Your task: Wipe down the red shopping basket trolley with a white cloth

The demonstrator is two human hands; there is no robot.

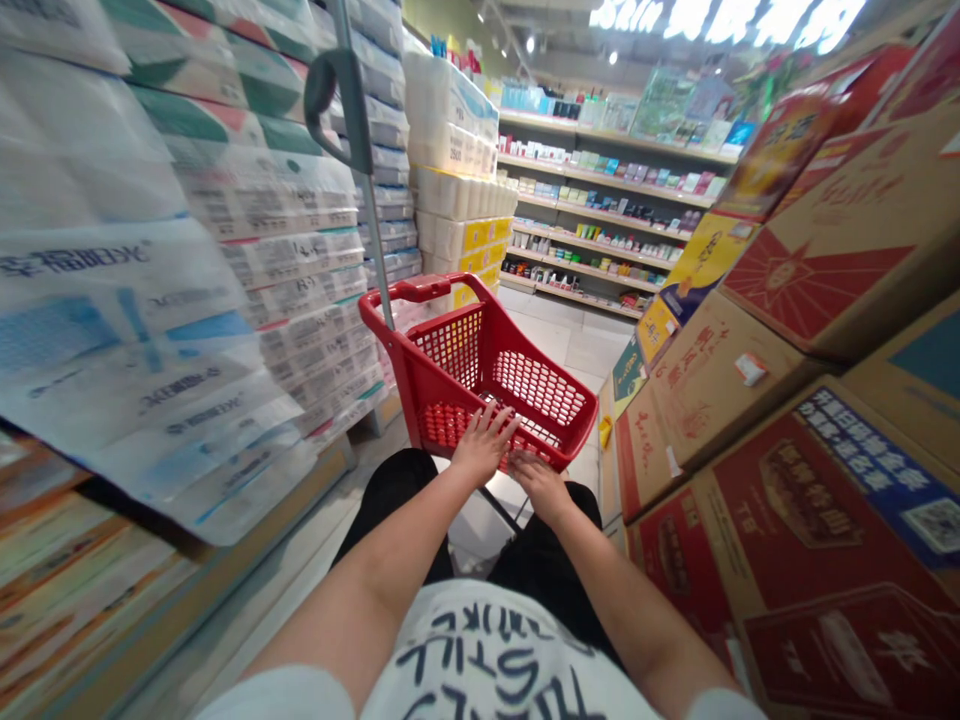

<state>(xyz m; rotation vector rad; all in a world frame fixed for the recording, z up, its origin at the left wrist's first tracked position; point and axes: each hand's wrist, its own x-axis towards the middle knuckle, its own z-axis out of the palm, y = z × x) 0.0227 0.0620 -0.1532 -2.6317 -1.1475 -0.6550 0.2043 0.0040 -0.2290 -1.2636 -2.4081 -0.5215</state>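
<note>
- So, head view, the only one: both hands are down on the near rim of a red basket (450,352), one of those wheeled plastic mesh ones, sitting on the aisle floor (559,345) right in front of the person's knees.
- Left hand (482,445): fingers (501,420) fanned apart, lying flat over the rim, tips pointing into the basket. Resting on it, not clamped round it.
- Right hand (540,487): just beside the left, toward the little-finger side of it, also touching the rim. Can't tell whether those fingers are hooked round the edge or only laid on top.
- Beyond the fingertips the basket looks bare inside, so my guess is it's light and will roll or tip easily. Hard plastic, stiff, a bit slick, not fragile.
- Best grip, I'd say: the thick rim under the fingers, or the grey handle (335,88) on its pole (373,220), which stands up from the basket's far end, well above the left fingertips.
- Out past the left hand's outer side: stacked tissue packs (289,235). Out past the right hand's outer side: cardboard boxes (787,420). Well ahead of all the fingertips: stocked shelves (600,212).
</note>
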